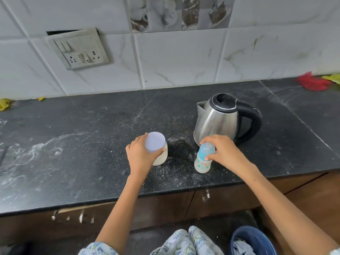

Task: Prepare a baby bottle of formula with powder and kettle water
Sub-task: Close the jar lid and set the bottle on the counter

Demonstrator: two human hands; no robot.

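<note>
One baby bottle (203, 160), one powder jar (159, 155), one kettle (219, 118) stand on the dark speckled worktop (73, 153); two bare hands work over them. The left hand (140, 153) wraps the jar's pale lilac lid (155, 142), its grip closed around the lid's rim with fingers on both sides; the jar below shows a whitish fill, though the hand hides much of its near wall. The right hand (223, 150) closes its grip on the bottle's blue cap (207, 149), thumb on the collar, fingers over the top; the bottle stands upright just in front of the kettle's base, well apart from the jar. The bottle carries small printed marks and a reddish line of writing, too small to read; its lower part looks milky white. The kettle is steel with a black lid and black handle, spout turned left; its lower front edge is hidden behind the right hand. White powder dusts the worktop; one switchboard (79, 49) is set in the tiled wall; a red cloth (311, 82) lies at the far right; a blue tub (253, 242) on the floor is cut off by the frame's lower edge.
</note>
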